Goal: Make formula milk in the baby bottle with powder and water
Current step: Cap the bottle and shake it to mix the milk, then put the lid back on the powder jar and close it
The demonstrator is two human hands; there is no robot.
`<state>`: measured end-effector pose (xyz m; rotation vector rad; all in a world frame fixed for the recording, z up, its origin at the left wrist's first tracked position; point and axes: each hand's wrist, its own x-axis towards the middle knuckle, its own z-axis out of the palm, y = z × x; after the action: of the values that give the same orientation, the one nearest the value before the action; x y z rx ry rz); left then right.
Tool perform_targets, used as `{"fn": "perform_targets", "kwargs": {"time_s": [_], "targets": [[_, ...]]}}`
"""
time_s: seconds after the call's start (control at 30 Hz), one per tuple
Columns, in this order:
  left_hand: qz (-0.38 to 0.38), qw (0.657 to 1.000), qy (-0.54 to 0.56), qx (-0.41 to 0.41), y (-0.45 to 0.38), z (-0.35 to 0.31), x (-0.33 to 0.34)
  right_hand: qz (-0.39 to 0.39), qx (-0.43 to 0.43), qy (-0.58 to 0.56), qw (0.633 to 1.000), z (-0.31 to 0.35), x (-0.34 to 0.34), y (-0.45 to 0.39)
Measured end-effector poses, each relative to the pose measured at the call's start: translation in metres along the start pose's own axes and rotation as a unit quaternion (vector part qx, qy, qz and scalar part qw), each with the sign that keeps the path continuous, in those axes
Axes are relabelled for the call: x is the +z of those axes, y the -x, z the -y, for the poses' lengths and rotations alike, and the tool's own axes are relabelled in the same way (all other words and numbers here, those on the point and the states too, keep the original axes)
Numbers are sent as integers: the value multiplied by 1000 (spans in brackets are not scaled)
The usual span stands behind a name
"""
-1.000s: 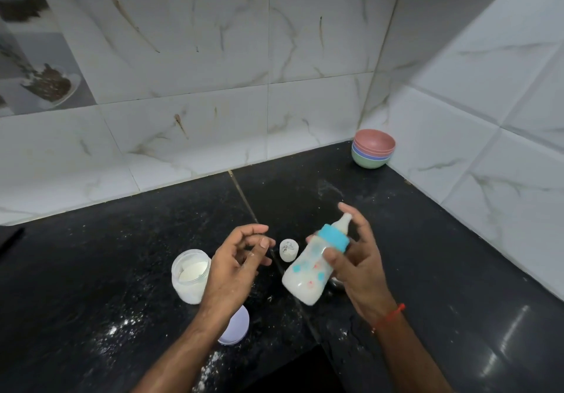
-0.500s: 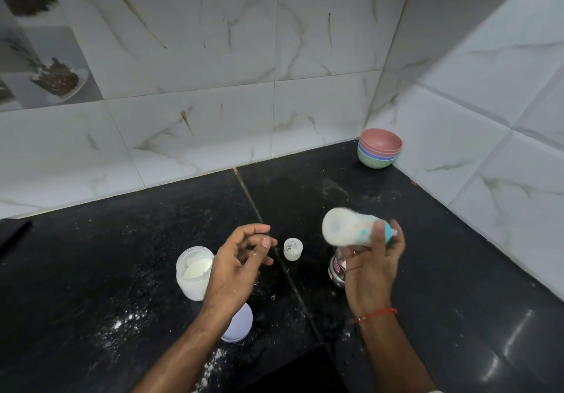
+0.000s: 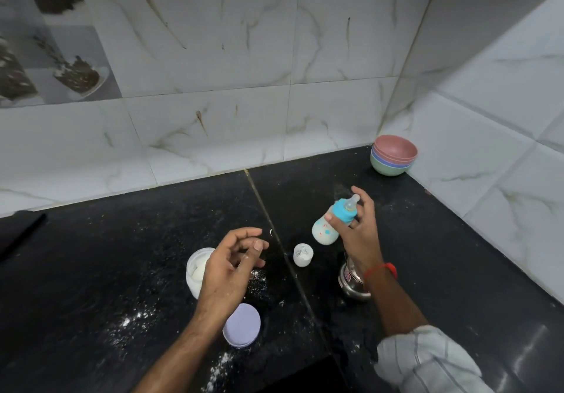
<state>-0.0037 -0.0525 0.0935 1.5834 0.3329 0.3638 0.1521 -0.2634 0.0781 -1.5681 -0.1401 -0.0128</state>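
- Black stone bench (image 3: 122,255) in tiled corner, dusted with spilled powder (image 3: 131,319); stacked bowls (image 3: 393,156) far back right.
- Baby bottle (image 3: 328,229) held aloft over bench by right hand (image 3: 357,233), tilted, teat up and to the right, base down-left.
- Fingers (image 3: 364,201) of right hand wrapped round blue collar and upper body, thumb on near side; firm grip on bottle.
- Milky white fill visible through wall; teat and collar on, so looks sealed. Probably mixing stage.
- Left hand (image 3: 232,264) empty, fingers loosely curled and apart, hovering above open powder jar (image 3: 197,270).
- Jar lid (image 3: 242,325) flat on bench just beside left wrist; small white cap (image 3: 303,254) upright between the hands; steel vessel (image 3: 351,282) partly hidden under right forearm.
- Handling guess: small plastic bottle, light even when filled, stiff wall, not fragile. Smooth, possibly powdery or wet, so slip risk.
- Best hold: at collar ridge or waist just under it, as now; teat soft, not for gripping.
- Liquid sloshing shifts weight toward base; tight collar needed or leaks likely.
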Motion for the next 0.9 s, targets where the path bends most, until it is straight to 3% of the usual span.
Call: {"fn": "perform_targets", "kwargs": {"time_s": [0.27, 0.7, 0.77, 0.83, 0.9], "targets": [[-32, 999, -33, 14, -5, 9, -17, 26, 27, 180, 983, -35, 28, -59], [-101, 992, -73, 3, -16, 34, -45, 66, 71, 245, 965, -73, 35, -75], [-113, 990, -89, 10, -15, 40, -50, 10, 26, 290, 957, -74, 38, -70], [-111, 985, -136, 7, -14, 47, -58, -55, -97, 346, 931, -69, 45, -51], [-105, 976, -188, -6, -13, 59, -68, -56, -210, 350, 911, -60, 60, -19]]}}
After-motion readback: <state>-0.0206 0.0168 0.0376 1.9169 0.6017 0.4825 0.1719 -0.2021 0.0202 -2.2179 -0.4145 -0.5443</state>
